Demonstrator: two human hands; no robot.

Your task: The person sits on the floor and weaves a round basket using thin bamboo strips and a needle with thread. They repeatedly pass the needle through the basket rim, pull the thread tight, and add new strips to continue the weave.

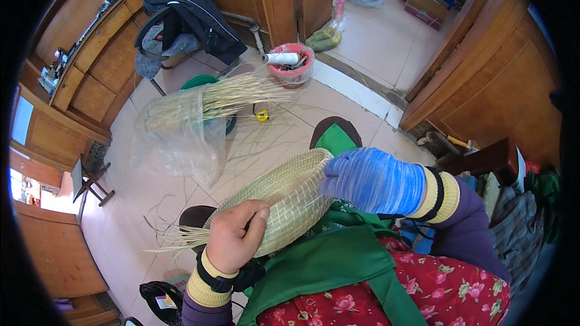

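Note:
An oval basket of coiled straw (294, 217), stitched with pale strand, rests tilted on the green apron over my lap. My bare left hand (238, 235) is closed on the basket's near-left rim, thumb on top; a bundle of loose straw ends (181, 237) sticks out to its left. My right hand (374, 181), in a blue knitted glove, grips the basket's right end, its fingertips at the rim. Whether those fingers also hold a needle or strand is too small to tell.
A plastic bag of long straw (176, 131) lies ahead on the tiled floor, beside a yellow tape measure (262, 116). Beyond stands a pink bin (294, 77) with a spool of white thread (282, 58) on it. A chair with a dark jacket (204, 22) is at upper left; folded cloth (516, 217) lies at right.

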